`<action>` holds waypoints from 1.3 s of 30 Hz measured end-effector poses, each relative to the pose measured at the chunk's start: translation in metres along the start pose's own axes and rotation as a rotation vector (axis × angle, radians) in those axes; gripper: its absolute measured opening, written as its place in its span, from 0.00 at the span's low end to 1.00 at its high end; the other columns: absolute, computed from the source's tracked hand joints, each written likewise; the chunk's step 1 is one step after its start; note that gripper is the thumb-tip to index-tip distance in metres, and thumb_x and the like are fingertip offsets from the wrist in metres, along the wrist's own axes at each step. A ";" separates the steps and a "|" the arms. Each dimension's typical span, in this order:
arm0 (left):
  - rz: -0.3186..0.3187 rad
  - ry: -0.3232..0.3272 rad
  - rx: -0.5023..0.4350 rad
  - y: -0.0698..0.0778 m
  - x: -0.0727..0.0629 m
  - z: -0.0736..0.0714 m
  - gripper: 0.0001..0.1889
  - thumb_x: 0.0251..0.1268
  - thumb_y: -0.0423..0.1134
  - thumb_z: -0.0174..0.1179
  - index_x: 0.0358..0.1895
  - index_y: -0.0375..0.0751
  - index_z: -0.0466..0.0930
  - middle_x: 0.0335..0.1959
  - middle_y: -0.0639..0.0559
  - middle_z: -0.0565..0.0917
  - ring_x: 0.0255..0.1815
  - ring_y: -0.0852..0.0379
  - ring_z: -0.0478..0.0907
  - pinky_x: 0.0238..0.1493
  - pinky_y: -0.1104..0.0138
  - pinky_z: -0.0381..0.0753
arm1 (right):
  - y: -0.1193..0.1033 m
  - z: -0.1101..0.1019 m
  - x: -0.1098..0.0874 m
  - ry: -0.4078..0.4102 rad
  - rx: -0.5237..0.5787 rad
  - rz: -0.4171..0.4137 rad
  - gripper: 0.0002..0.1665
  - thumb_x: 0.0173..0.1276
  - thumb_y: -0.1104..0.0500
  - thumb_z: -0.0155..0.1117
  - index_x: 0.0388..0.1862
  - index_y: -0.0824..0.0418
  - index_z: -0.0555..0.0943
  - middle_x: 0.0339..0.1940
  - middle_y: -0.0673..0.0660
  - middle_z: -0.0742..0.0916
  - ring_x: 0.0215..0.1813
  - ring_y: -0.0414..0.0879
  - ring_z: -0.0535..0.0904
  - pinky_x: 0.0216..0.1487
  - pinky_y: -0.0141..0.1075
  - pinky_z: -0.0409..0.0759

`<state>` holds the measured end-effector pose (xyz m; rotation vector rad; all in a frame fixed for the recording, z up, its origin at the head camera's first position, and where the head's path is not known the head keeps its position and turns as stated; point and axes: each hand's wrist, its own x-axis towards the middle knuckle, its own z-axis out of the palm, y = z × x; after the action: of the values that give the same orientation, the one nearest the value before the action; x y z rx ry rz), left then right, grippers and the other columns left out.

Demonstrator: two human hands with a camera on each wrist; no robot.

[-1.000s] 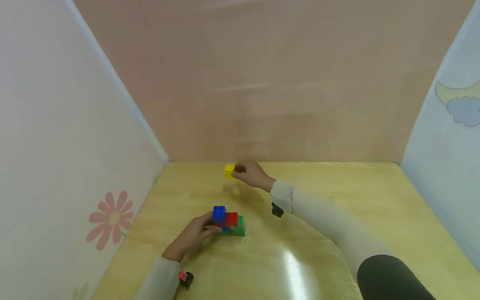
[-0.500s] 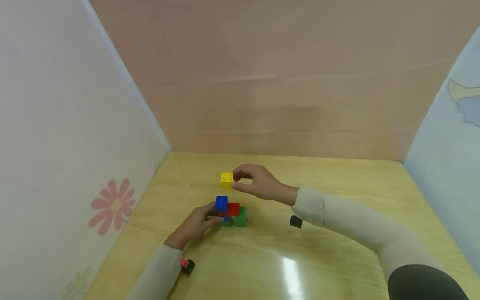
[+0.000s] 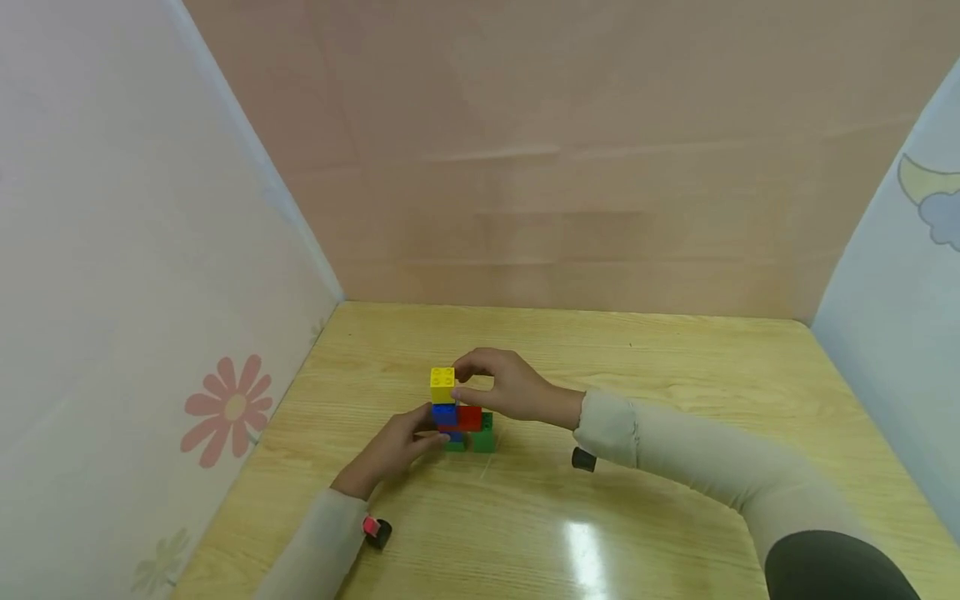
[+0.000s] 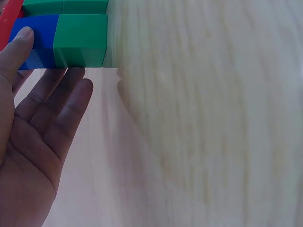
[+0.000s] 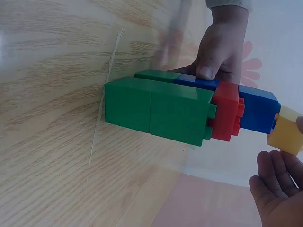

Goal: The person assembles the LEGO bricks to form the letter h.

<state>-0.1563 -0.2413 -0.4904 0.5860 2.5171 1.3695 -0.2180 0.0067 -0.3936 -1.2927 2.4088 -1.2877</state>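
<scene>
A toy brick structure stands on the table. Two stacked green bricks form its right column; its left column has a green brick with a lower blue brick above. A red brick bridges both columns, topped at the left by an upper blue brick. My left hand grips the left column, its thumb on the lower blue brick. My right hand pinches a yellow brick at the upper blue brick's top; some blue studs show between them in the right wrist view.
The wooden table meets a pinkish back wall. A white side wall with a pink flower stands at the left, another with a moon and cloud at the right. Dark devices hang at both cuffs.
The right hand has brought the yellow brick from behind the structure toward me, onto the upper blue brick's top. My left hand keeps its grip on the structure. The head view has shifted slightly.
</scene>
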 end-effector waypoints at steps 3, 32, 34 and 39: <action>-0.005 -0.001 0.010 0.000 0.001 -0.001 0.25 0.70 0.50 0.58 0.68 0.61 0.66 0.60 0.58 0.78 0.58 0.53 0.78 0.57 0.57 0.78 | -0.002 0.000 -0.001 0.005 -0.005 -0.006 0.23 0.68 0.45 0.66 0.56 0.55 0.79 0.47 0.44 0.84 0.50 0.42 0.81 0.60 0.40 0.77; -0.028 0.000 0.010 0.001 0.000 0.000 0.22 0.70 0.50 0.58 0.66 0.62 0.69 0.58 0.58 0.79 0.59 0.53 0.77 0.57 0.57 0.78 | -0.008 0.008 -0.006 0.005 -0.024 -0.040 0.21 0.66 0.45 0.68 0.52 0.54 0.78 0.45 0.43 0.82 0.48 0.43 0.81 0.58 0.38 0.77; -0.037 -0.003 0.012 0.002 -0.001 0.001 0.22 0.70 0.51 0.58 0.65 0.61 0.69 0.58 0.58 0.80 0.59 0.53 0.77 0.57 0.57 0.78 | -0.008 0.009 -0.006 0.003 -0.020 -0.041 0.21 0.66 0.46 0.68 0.51 0.54 0.78 0.45 0.42 0.82 0.49 0.44 0.81 0.58 0.38 0.77; -0.041 -0.001 0.025 0.005 -0.002 0.000 0.22 0.70 0.52 0.57 0.65 0.58 0.70 0.57 0.57 0.80 0.59 0.53 0.77 0.56 0.58 0.79 | -0.009 0.010 -0.005 0.007 -0.015 -0.054 0.19 0.66 0.47 0.68 0.50 0.54 0.78 0.43 0.42 0.82 0.47 0.44 0.81 0.59 0.38 0.77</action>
<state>-0.1530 -0.2397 -0.4865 0.5375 2.5345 1.3244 -0.2045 0.0010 -0.3947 -1.3683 2.4087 -1.2924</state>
